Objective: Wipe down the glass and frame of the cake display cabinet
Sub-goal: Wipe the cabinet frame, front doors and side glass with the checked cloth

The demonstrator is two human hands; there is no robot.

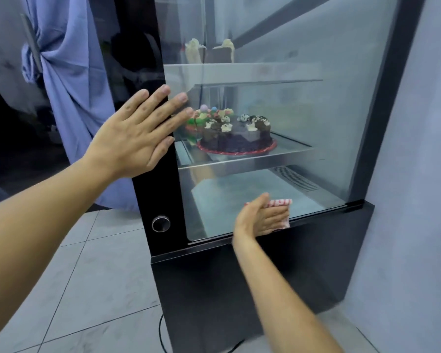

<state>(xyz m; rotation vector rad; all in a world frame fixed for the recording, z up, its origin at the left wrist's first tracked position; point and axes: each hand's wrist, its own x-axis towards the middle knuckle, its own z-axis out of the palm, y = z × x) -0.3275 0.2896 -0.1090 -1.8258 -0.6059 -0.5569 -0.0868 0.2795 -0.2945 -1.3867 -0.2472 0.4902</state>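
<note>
My right hand [261, 216] presses the red-and-white cloth [280, 203] flat-fingered against the clear glass side pane [290, 110], just above its black bottom frame rail [316, 215]; unwiped glass rises above my fingertips. My left hand [138, 133], fingers spread, braces the black corner post [161, 189].

Side glass [278, 123] of the cabinet closes off the shelves; the chocolate cake [237, 136] on the middle shelf [245, 161] sits behind it, out of reach from this side. Left hand [135, 133] flat across the black corner post [158, 189], fingers [181, 98] over the glass edge. Right hand [260, 217] with red-and-white cloth [281, 203] occupies the lower glass edge near the bottom rail. Grey wall [413, 200] stands just beside the cabinet's far edge, narrow gap. Tiled floor [87, 276] left of the base lies open. Blue cloth [71, 72] hangs behind the post.
</note>
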